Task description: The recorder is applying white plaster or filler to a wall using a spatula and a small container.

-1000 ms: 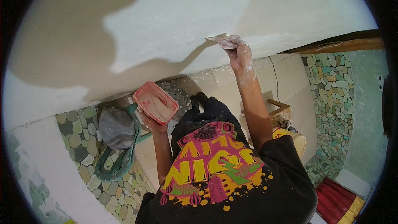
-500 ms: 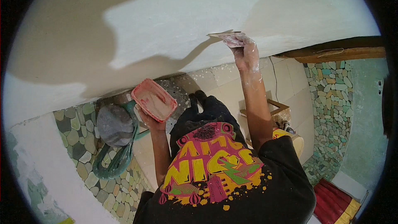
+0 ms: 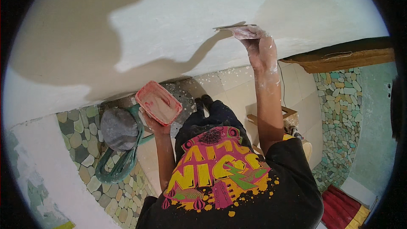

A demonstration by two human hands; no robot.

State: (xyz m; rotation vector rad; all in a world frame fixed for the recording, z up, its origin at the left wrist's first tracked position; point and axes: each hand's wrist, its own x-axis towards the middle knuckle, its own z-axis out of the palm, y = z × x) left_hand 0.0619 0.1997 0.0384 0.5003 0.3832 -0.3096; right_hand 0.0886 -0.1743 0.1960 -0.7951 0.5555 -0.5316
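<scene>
My left hand [image 3: 153, 123] is closed around the lower left side of a red rectangular tub [image 3: 159, 102] that holds pale, creamy paste. Out in front, my right hand [image 3: 262, 47] grips a flat, paste-smeared scraper [image 3: 241, 31], its thin edge against or very close to the white wall [image 3: 178, 21]. White paste coats the fingers and wrist of that hand. The shadow of my arm and the scraper falls across the wall to the left.
A green plastic chair [image 3: 112, 165] with a grey rounded thing [image 3: 119, 129] on it stands at left. To the right are a wooden stool [image 3: 289, 116], a pale bucket [image 3: 307, 148] and a brown wooden ledge [image 3: 339, 55]. White spots speckle the floor tiles [image 3: 233, 76].
My right hand has moved to the right and slightly up along the wall with the scraper. The left hand and the tub have hardly moved.
</scene>
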